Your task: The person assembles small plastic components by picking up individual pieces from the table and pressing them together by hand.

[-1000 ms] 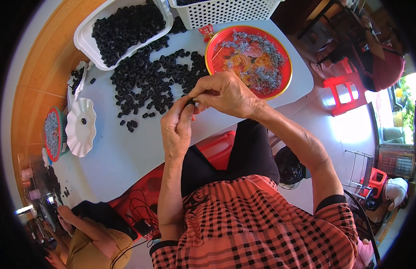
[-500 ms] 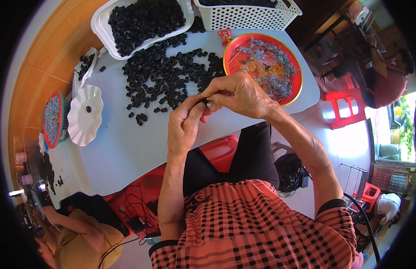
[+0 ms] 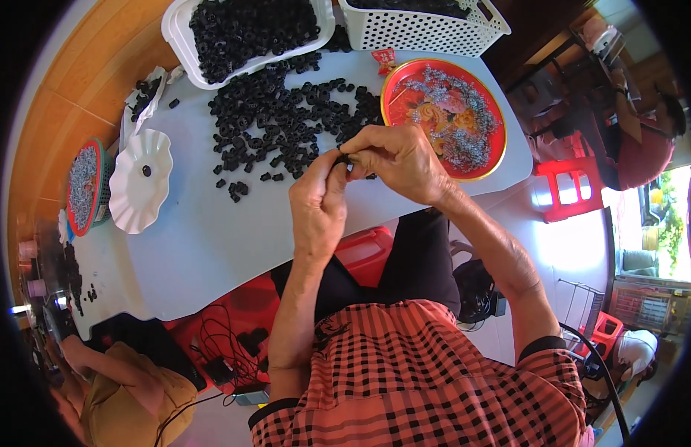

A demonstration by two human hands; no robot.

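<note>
My left hand (image 3: 318, 205) and my right hand (image 3: 405, 162) meet above the table's near edge. Between their pinched fingertips is a small black plastic part (image 3: 346, 159), mostly covered by the fingers. Just beyond my hands, many like black plastic parts (image 3: 263, 123) lie in a loose heap on the table. To the right of the heap sits a round red tray (image 3: 497, 134) with a flower print and gold rim, strewn with small silvery metal pieces (image 3: 465, 153). My right wrist is close to this tray's near edge.
At the back stand a white tub (image 3: 175, 45) full of black parts and a white perforated basket (image 3: 427, 31). A red packet (image 3: 384, 59) lies near it. Leftward are a scalloped white dish (image 3: 129, 179) and a red-rimmed green basket (image 3: 102, 186). A co-worker (image 3: 137, 387) sits lower left.
The view has shifted a little. Both hands stay together at the black part, and their fingers have changed position slightly around it.
</note>
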